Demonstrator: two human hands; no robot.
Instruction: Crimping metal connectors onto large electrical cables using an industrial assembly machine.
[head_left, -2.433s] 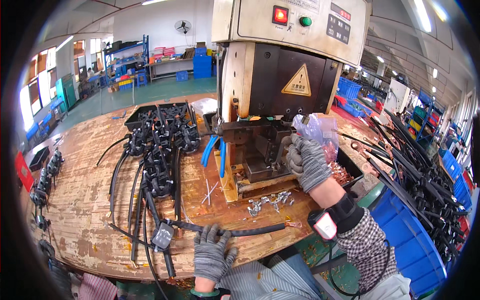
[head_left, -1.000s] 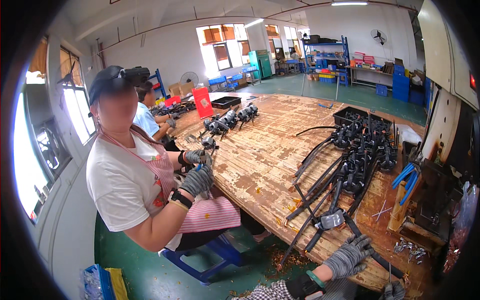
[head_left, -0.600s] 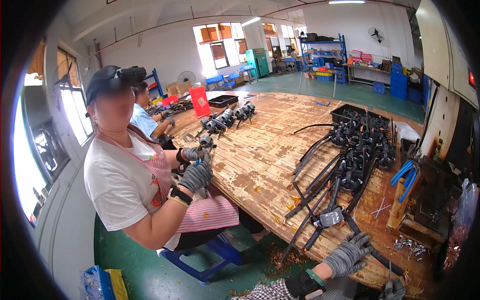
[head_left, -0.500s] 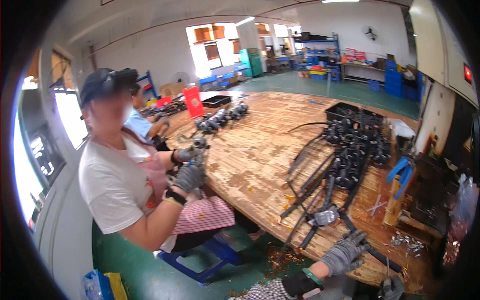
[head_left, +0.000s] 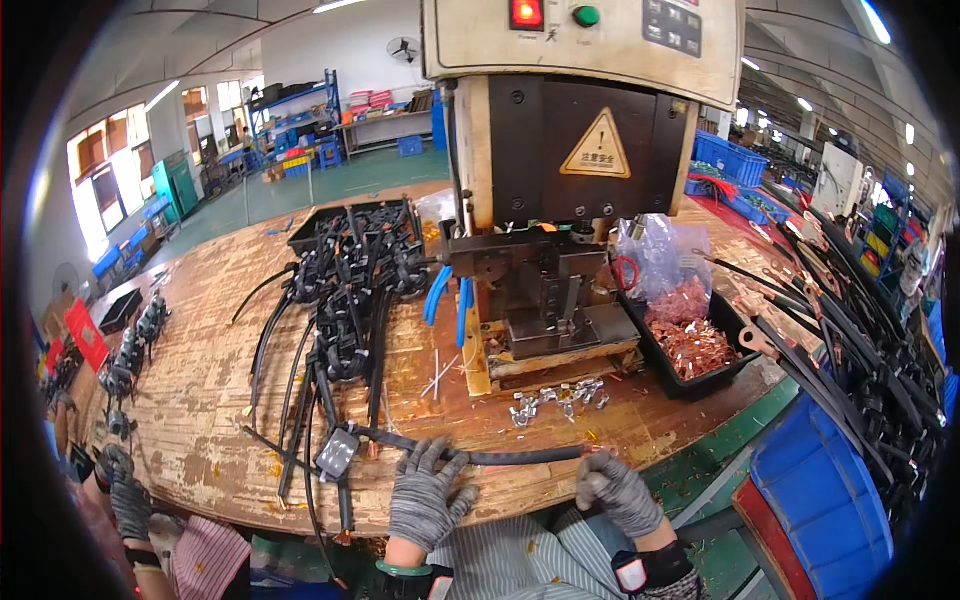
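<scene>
A black cable [head_left: 525, 456] lies across the near part of the worktable. Over it rests my left hand [head_left: 428, 497] in a grey knitted glove, fingers stretched out and apart, fingertips touching the cable. My right hand [head_left: 622, 497], also gloved, is at the cable's right end with its fingers curled closed; what they hold, if anything, is hidden. Left of my left hand, a grey block-shaped part with a shiny face [head_left: 337, 455] sits among the cables. Beyond it lies a heap of black cable assemblies [head_left: 345, 330], several with bare copper ends.
A press machine [head_left: 560, 290] stands ahead, with loose silvery metal pieces [head_left: 565, 398] before it. Right of it is a black bin [head_left: 690, 385] of copper-coloured bits. Black cables [head_left: 850, 370] and a blue crate [head_left: 825, 490] are far right. A co-worker's gloved hand [head_left: 125, 495] is left.
The view has swung right, bringing the press to the middle. My left hand stays on the cable. A thin pointed tool seen by my right hand before no longer shows.
</scene>
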